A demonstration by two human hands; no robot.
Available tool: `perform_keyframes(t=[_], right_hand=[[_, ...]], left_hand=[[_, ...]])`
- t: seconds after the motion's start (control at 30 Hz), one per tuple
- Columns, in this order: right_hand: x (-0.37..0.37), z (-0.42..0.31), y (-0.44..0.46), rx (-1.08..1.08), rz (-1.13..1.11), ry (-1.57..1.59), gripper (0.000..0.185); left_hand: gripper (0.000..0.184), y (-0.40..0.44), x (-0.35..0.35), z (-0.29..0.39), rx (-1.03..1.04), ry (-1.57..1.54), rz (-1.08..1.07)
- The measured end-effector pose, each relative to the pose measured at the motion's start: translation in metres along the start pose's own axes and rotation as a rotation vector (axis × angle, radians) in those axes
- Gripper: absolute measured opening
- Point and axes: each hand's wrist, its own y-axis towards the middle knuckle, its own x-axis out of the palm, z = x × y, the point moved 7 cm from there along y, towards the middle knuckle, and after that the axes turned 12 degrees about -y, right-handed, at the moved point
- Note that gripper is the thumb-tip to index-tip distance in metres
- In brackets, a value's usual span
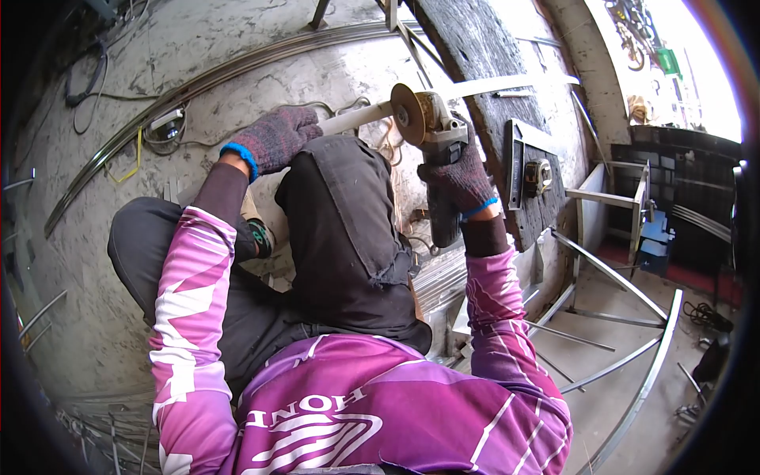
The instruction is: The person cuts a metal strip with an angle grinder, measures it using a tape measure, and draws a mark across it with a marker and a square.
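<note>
My left hand (pixel 279 141), in a dark knit glove with a blue cuff, is closed on the near end of a pale flat metal bar (pixel 356 119). The bar runs to the right, behind the grinder, and rests across a dark, worn wooden plank (pixel 483 55). Gripped in my gloved right hand (pixel 461 180) is an angle grinder (pixel 442 136). Its round brown disc (pixel 409 115) stands upright at the bar; whether the two touch, I cannot tell. My raised knee (pixel 340 198) is just below the bar.
On the plank lie a dark metal square (pixel 522 154) and a tape measure (pixel 539 176). Long metal strips (pixel 198 83) and cables (pixel 87 96) stretch over the floor at the left. Welded metal frames (pixel 625 277) stand at the right.
</note>
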Motion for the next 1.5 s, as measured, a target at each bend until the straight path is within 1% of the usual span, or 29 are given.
perform_keyframes(t=[0.1, 0.17, 0.2, 0.27, 0.37, 0.47, 0.6, 0.67, 0.77, 0.87, 0.9, 0.97, 1.0, 1.03, 1.07, 1.1, 1.13, 1.2, 1.23, 1.27, 1.3, 1.33, 1.37, 1.4, 1.43, 1.47, 1.5], right_hand=[[0.001, -0.006, 0.0, 0.016, -0.017, -0.008, 0.094], [0.0, -0.015, -0.001, 0.001, 0.008, -0.031, 0.091], [-0.001, -0.014, -0.001, -0.002, 0.009, -0.032, 0.091], [-0.003, -0.009, 0.002, -0.006, -0.006, -0.054, 0.097], [0.0, -0.004, 0.003, 0.034, -0.008, -0.068, 0.096], [-0.005, -0.006, 0.0, 0.005, 0.001, -0.139, 0.098], [-0.006, -0.004, -0.002, 0.018, -0.019, -0.09, 0.1], [-0.006, -0.001, -0.002, 0.033, -0.03, -0.097, 0.101], [-0.004, 0.012, 0.003, 0.014, -0.014, -0.015, 0.1], [-0.015, -0.016, -0.002, -0.02, 0.031, -0.034, 0.101], [-0.017, -0.014, -0.004, -0.027, 0.039, -0.03, 0.101], [-0.025, -0.004, -0.007, 0.01, 0.032, 0.086, 0.083], [-0.034, -0.01, -0.013, -0.002, 0.041, 0.09, 0.083], [-0.041, -0.017, -0.023, 0.027, 0.02, 0.161, 0.064], [-0.047, -0.026, -0.032, 0.055, 0.003, 0.234, 0.045], [-0.055, -0.04, -0.039, -0.003, 0.05, 0.207, 0.034], [-0.061, -0.042, -0.047, -0.013, 0.069, 0.219, 0.034], [-0.073, -0.043, -0.061, -0.024, 0.012, 0.332, 0.029], [-0.077, -0.048, -0.068, -0.099, 0.023, 0.328, 0.023], [-0.08, -0.049, -0.076, -0.115, 0.035, 0.337, 0.023], [-0.081, -0.049, -0.086, -0.101, 0.051, 0.356, 0.022], [-0.082, -0.048, -0.096, -0.087, 0.067, 0.375, 0.021], [-0.082, -0.035, -0.105, -0.029, 0.049, 0.342, 0.026], [-0.077, -0.032, -0.113, -0.038, 0.058, 0.353, 0.026], [-0.076, -0.026, -0.122, -0.008, 0.164, 0.289, 0.025], [-0.075, -0.016, -0.131, 0.029, 0.267, 0.226, 0.024], [-0.069, 0.01, -0.139, 0.092, 0.231, 0.249, 0.044]], left_hand=[[0.035, 0.0, -0.001, 0.0, 0.014, -0.018, 0.006], [0.041, 0.001, 0.0, -0.001, -0.035, 0.016, -0.029], [0.041, 0.0, 0.001, -0.001, -0.033, 0.016, -0.027], [0.034, -0.003, -0.001, 0.001, 0.011, -0.021, 0.041], [0.035, -0.003, -0.001, 0.001, 0.044, 0.009, 0.067], [0.036, -0.003, 0.0, -0.001, 0.048, 0.004, 0.085], [0.038, -0.001, -0.001, 0.003, 0.042, 0.045, 0.038], [0.046, -0.002, 0.0, -0.001, -0.034, -0.009, 0.004], [0.044, -0.001, 0.0, 0.0, -0.019, -0.028, 0.021], [0.042, -0.002, -0.001, -0.002, -0.004, 0.004, 0.065], [0.039, -0.004, -0.003, 0.002, 0.051, 0.025, 0.12], [0.037, -0.006, -0.005, 0.004, 0.057, 0.034, 0.121], [0.035, -0.007, -0.006, 0.008, 0.052, 0.032, 0.117], [0.033, -0.009, -0.011, 0.012, 0.076, 0.054, 0.163], [0.033, -0.008, -0.016, 0.015, 0.091, 0.07, 0.166], [0.033, -0.01, -0.025, 0.021, 0.068, 0.111, 0.185], [0.033, -0.011, -0.035, 0.027, 0.047, 0.152, 0.205], [0.032, -0.016, -0.054, 0.053, 0.09, 0.225, 0.227], [0.031, -0.023, -0.067, 0.071, 0.159, 0.242, 0.317], [0.029, -0.033, -0.079, 0.089, 0.227, 0.258, 0.407], [0.026, -0.041, -0.087, 0.106, 0.236, 0.3, 0.441], [0.026, -0.052, -0.093, 0.127, 0.249, 0.316, 0.446], [0.025, -0.062, -0.094, 0.146, 0.215, 0.366, 0.401], [0.025, -0.073, -0.093, 0.157, 0.18, 0.415, 0.355], [0.024, -0.086, -0.087, 0.164, 0.224, 0.425, 0.33], [0.024, -0.098, -0.078, 0.166, 0.226, 0.436, 0.322], [0.022, -0.113, -0.067, 0.167, 0.228, 0.436, 0.31]])
